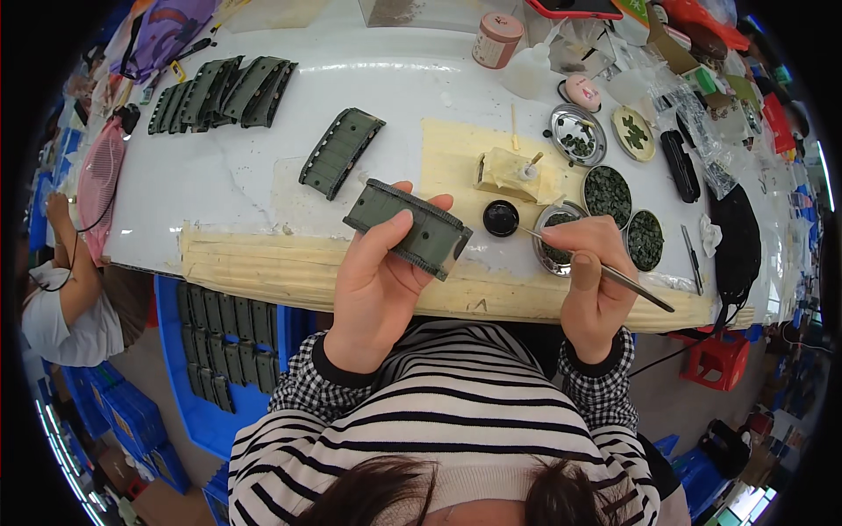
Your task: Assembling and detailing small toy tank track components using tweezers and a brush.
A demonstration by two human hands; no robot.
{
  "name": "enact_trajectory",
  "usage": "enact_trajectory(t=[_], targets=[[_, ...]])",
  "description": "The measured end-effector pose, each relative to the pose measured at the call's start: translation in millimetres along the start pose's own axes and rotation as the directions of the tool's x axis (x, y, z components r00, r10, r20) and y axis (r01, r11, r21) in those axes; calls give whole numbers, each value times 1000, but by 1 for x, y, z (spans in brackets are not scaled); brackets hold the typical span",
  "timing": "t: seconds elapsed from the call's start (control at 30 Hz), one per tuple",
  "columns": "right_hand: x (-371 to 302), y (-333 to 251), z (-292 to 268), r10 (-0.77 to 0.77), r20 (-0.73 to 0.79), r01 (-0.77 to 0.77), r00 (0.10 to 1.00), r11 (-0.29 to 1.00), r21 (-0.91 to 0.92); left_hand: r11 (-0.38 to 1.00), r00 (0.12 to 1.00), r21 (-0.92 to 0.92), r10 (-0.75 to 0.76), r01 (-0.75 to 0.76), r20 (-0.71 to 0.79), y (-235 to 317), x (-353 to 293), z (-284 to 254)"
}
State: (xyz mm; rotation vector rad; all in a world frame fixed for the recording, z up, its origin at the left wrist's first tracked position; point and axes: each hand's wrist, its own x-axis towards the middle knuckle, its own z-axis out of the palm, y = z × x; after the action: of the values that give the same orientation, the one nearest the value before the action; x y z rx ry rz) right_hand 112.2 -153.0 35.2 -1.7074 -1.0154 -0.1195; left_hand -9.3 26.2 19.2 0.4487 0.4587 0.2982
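Observation:
My left hand (373, 294) is closed round a dark green plastic model-vehicle piece (438, 238) with tread-like edges, thumb on its flat face. In my right hand (596, 285) a slim brush-like tool (638, 289) is pinched, its thin pale tip pointing left. Just left of that tip sits a small round pot (501, 218) with something black inside. A metal dish of small dark green parts (556, 252) lies partly behind my right fingers. Another green model piece (342, 153) rests on the table beyond my left hand.
More green pieces (224, 92) stand in a row at the far left. Round tins of small green parts (607, 195) and a tape-covered block (524, 174) are at right. A blue crate (180, 377) with more pieces is below the table edge. A person's arm (77, 272) shows left.

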Motion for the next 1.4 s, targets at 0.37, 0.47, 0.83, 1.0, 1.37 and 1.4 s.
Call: enact_trajectory(t=[0.37, 0.47, 0.83, 1.0, 1.37, 1.4], targets=[[-3, -11, 18, 12, 48, -28, 999, 941, 337, 996, 997, -45, -72, 72, -2, -8, -1, 7], [-3, -9, 19, 28, 60, -47, 998, 932, 359, 996, 997, -42, -83, 83, 1, -8, -2, 8], [-1, -8, 16, -27, 77, 5, 997, 963, 270, 995, 997, -51, -82, 81, -3, -10, -3, 9], [1, -9, 15, -23, 97, -2, 995, 968, 249, 995, 995, -35, -96, 96, 4, -10, -1, 9], [3, -12, 12, -23, 147, -6, 989, 981, 196, 995, 996, -35, -91, 91, -9, -12, 0, 6], [1, -12, 13, -17, 142, -12, 990, 980, 200, 995, 996, -36, -91, 91, -13, -13, 0, 6]])
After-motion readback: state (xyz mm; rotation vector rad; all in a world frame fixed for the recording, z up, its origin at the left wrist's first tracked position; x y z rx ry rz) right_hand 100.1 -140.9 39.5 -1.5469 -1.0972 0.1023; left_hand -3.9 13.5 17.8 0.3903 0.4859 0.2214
